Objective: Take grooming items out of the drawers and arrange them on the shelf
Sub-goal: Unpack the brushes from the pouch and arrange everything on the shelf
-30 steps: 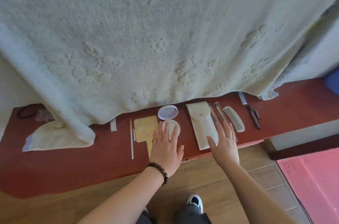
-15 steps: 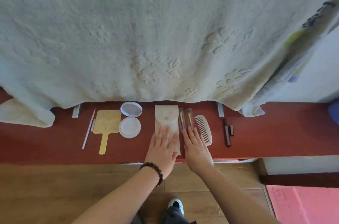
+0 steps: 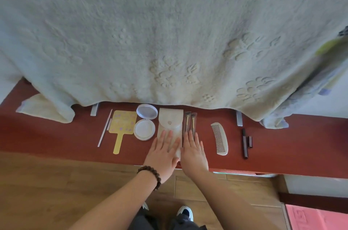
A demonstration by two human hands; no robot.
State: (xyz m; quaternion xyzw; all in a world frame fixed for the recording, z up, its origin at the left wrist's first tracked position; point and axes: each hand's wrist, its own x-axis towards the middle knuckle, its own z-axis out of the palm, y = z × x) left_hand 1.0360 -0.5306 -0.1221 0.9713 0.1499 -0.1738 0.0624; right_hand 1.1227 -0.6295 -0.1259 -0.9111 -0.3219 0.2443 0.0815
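Lay flat on the red shelf (image 3: 56, 135): left hand (image 3: 163, 152), fingers straight, on the pouch (image 3: 170, 122); right hand (image 3: 193, 151), likewise flat, over the brushes' (image 3: 189, 122) near ends. Comb (image 3: 220, 138) off right, compact (image 3: 145, 123) and mirror (image 3: 122, 124) left.

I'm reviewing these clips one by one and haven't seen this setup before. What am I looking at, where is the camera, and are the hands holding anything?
There is no machine here: a person wears a wide-angle camera on the head, looking down at their own two hands. The left hand, with a bead bracelet, lies flat on a white pouch. The right hand lies flat beside it, its fingertips on two brushes. Neither hand grips anything. All this rests on a red shelf, under a hanging towel. Also laid out, from the left: a thin stick, a yellow mirror, an open compact, then past the hands a comb and a dark tube.
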